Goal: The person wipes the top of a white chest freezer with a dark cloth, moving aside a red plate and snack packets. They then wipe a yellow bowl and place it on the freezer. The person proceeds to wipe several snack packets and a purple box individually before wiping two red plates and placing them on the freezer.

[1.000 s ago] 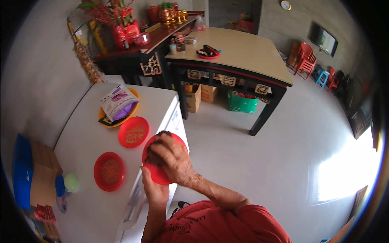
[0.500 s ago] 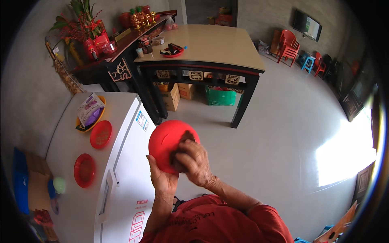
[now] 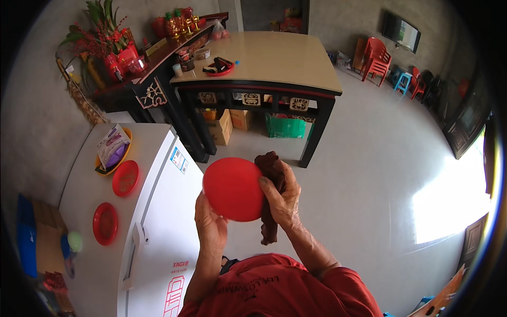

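A round red plate [image 3: 232,189] is held up in front of my body, its face smooth and slightly blurred. My left hand [image 3: 212,224] grips it at the lower left rim, thumb along the edge. At the right rim, my right hand [image 3: 285,198] pinches a crumpled dark brown cloth [image 3: 269,232] against the plate, the thumb on the near side. Part of the cloth sticks up above the hand and part hangs below. The fingers behind the plate and cloth are hidden.
To my left stands a white freezer [image 3: 163,232], bearing two red plates, one farther [image 3: 126,178] and one nearer [image 3: 105,224], and a yellow tray [image 3: 128,138] with a purple packet. Ahead is a beige-topped table [image 3: 274,58]; boxes sit beneath it. Red chairs [image 3: 375,58] stand far right.
My right hand has moved with the cloth from the plate's face to its right rim. The plate has turned and shifted slightly right; the ring mark on its face no longer shows.
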`<action>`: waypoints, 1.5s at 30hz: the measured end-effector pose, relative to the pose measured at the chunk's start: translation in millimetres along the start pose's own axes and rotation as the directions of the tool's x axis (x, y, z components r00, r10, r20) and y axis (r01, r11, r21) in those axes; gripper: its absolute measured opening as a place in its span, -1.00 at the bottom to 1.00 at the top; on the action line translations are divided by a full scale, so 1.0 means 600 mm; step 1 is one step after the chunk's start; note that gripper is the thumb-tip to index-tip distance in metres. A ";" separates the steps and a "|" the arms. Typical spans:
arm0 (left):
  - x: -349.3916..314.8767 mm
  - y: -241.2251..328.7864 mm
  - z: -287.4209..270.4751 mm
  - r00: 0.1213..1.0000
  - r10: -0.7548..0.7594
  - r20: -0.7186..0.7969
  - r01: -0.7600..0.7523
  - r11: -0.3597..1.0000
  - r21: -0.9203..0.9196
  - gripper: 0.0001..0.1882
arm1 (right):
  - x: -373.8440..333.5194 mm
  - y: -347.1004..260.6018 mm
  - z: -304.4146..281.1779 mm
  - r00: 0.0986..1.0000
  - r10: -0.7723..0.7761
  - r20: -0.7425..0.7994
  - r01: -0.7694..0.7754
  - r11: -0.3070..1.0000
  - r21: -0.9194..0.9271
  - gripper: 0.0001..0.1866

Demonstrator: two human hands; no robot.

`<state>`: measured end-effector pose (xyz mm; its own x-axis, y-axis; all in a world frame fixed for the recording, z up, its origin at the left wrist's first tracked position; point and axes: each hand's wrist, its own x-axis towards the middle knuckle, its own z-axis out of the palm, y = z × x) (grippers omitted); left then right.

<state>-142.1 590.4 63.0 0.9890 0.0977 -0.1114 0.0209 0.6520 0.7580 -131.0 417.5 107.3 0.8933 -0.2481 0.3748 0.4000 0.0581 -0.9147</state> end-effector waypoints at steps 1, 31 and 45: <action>-0.016 0.005 0.029 0.982 0.067 -0.179 -0.037 0.986 0.165 -0.40 | -0.001 -0.003 0.001 0.997 -0.074 -0.007 0.073 0.990 -0.117 -0.49; -0.071 0.004 0.016 0.988 -0.017 0.153 0.047 0.979 -0.196 -0.35 | -0.010 0.013 0.036 0.890 -0.038 0.455 0.368 0.651 -0.664 -0.47; -0.070 0.059 -0.085 0.995 0.052 0.081 -0.027 0.960 -0.280 -0.36 | -0.081 0.030 0.189 0.609 -0.366 0.703 0.708 0.650 -0.275 -0.68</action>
<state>-190.1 647.7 62.1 0.9974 0.0699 -0.0195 -0.0477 0.8338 0.5501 -143.8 540.5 89.7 0.5421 0.5077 0.6697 0.8363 -0.4037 -0.3709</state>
